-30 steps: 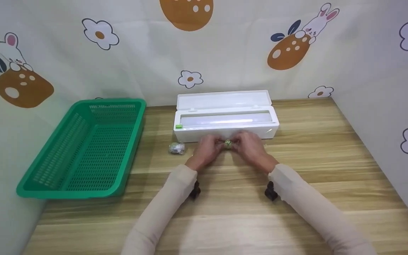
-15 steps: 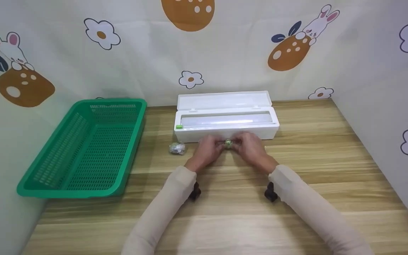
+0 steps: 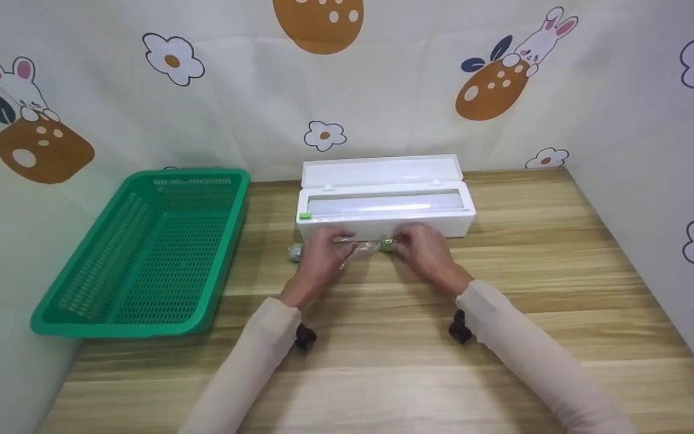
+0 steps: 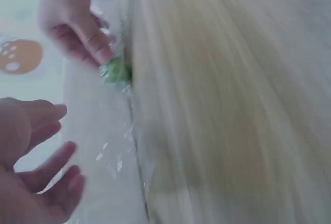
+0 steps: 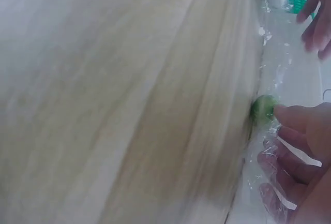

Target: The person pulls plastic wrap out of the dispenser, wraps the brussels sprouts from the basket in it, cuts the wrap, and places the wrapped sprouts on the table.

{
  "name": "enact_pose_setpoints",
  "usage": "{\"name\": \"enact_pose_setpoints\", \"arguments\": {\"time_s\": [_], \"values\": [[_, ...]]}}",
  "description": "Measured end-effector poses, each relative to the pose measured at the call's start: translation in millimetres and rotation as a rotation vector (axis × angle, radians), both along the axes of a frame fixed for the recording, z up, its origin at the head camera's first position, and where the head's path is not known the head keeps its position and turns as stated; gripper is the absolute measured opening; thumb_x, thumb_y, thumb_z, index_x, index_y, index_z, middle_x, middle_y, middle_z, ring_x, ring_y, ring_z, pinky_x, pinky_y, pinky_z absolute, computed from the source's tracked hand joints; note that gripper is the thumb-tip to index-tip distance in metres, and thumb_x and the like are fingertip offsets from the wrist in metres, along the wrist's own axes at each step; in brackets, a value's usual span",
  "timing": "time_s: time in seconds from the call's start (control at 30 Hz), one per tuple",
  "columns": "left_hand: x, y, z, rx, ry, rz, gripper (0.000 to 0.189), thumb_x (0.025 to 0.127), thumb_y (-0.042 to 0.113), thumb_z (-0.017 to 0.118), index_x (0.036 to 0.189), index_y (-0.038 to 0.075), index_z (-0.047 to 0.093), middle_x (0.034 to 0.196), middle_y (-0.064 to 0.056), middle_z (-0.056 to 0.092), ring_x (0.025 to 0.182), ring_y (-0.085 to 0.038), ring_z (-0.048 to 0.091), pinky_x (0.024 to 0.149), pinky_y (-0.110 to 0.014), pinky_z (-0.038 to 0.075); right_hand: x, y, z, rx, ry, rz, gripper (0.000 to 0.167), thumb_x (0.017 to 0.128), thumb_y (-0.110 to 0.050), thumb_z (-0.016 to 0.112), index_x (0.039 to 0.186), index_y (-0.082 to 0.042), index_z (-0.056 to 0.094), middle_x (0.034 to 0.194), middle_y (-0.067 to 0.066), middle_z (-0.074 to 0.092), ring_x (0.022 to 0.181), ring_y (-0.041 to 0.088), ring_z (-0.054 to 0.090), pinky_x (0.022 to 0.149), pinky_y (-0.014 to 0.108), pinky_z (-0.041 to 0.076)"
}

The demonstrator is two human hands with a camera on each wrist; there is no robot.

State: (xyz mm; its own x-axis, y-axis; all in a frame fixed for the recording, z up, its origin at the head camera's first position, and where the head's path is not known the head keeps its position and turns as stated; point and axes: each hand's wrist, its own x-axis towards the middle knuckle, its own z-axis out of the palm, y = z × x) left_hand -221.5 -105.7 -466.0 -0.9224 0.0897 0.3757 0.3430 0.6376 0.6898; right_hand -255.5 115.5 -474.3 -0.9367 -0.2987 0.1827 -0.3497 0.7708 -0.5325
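Observation:
My right hand [image 3: 426,250] pinches clear plastic wrap [image 3: 364,248] beside a small round green thing [image 3: 387,244], its thumb against it in the right wrist view. The film encloses the green thing and trails left along the front of a white cling film dispenser [image 3: 455,225]. Farther left, my left hand [image 3: 320,258] is apart from the green thing; the left wrist view has its fingers [image 4: 49,169] spread, with no grip visible. Partly behind that hand lies a small film-wrapped bundle [image 3: 295,252], pale in the right wrist view.
The dispenser's lid [image 3: 381,171] is raised, and a green slider [image 3: 305,215] sits at its left front corner. To the left stands a green perforated basket [image 3: 196,289]. A patterned cloth [image 3: 395,90] hangs behind the wooden table [image 3: 383,374].
My left hand has let go beside the green thing and moved left, its fingers spreading. Film now shows between the hands. My right hand stays in place.

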Motion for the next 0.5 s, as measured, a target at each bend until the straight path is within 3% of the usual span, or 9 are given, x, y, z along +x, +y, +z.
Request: {"name": "enact_pose_setpoints", "arguments": {"time_s": [0.1,0.17,0.27,0.33,0.5], "values": [[4.3,-13.3,-0.9,0.043,0.079,0.11,0.016,0.077,0.008,0.083,0.087,-0.001,0.074,0.093,-0.019,0.072,0.093,-0.036,0.063,0.086,-0.046,0.05,0.0,-0.6,4.4,0.001,-0.013,-0.016,0.021,0.085,-0.022,0.08,0.102,-0.011,0.076,0.1,0.007,0.077,0.095,0.027,0.07,0.088,0.045,0.053],[5.5,-20.9,-2.9,0.059,0.074,0.199,0.023,0.074,0.008,0.086,0.086,-0.001,0.068,0.092,-0.021,0.065,0.092,-0.034,0.057,0.083,-0.045,0.047,0.3,-1.4,8.7,0.005,-0.022,-0.031,0.024,0.085,-0.022,0.079,0.105,-0.009,0.075,0.101,0.009,0.077,0.095,0.028,0.07,0.088,0.045,0.053],[4.7,-31.6,-4.5,0.089,-0.032,0.289,0.039,0.074,0.012,0.088,0.099,-0.001,0.061,0.105,-0.022,0.057,0.098,-0.031,0.051,0.087,-0.042,0.047,1.2,-5.0,18.3,0.007,-0.04,-0.039,0.027,0.087,-0.021,0.077,0.11,-0.007,0.074,0.105,0.011,0.076,0.098,0.028,0.07,0.089,0.045,0.054],[1.3,-39.3,-3.8,0.126,-0.133,0.307,0.053,0.075,0.014,0.087,0.115,0.0,0.056,0.118,-0.022,0.051,0.108,-0.03,0.049,0.095,-0.041,0.046,1.3,-9.1,26.5,0.007,-0.036,-0.028,0.027,0.089,-0.021,0.074,0.112,-0.006,0.074,0.106,0.012,0.076,0.098,0.029,0.07,0.089,0.045,0.055],[-13.7,-60.8,0.3,0.165,-0.351,0.247,0.094,0.077,0.018,0.087,0.152,0.009,0.032,0.147,-0.019,0.036,0.135,-0.033,0.042,0.113,-0.048,0.041,-0.8,-22.6,48.3,0.008,-0.019,0.045,0.026,0.092,-0.021,0.071,0.113,-0.006,0.074,0.107,0.013,0.074,0.099,0.029,0.07,0.087,0.044,0.057]]}}
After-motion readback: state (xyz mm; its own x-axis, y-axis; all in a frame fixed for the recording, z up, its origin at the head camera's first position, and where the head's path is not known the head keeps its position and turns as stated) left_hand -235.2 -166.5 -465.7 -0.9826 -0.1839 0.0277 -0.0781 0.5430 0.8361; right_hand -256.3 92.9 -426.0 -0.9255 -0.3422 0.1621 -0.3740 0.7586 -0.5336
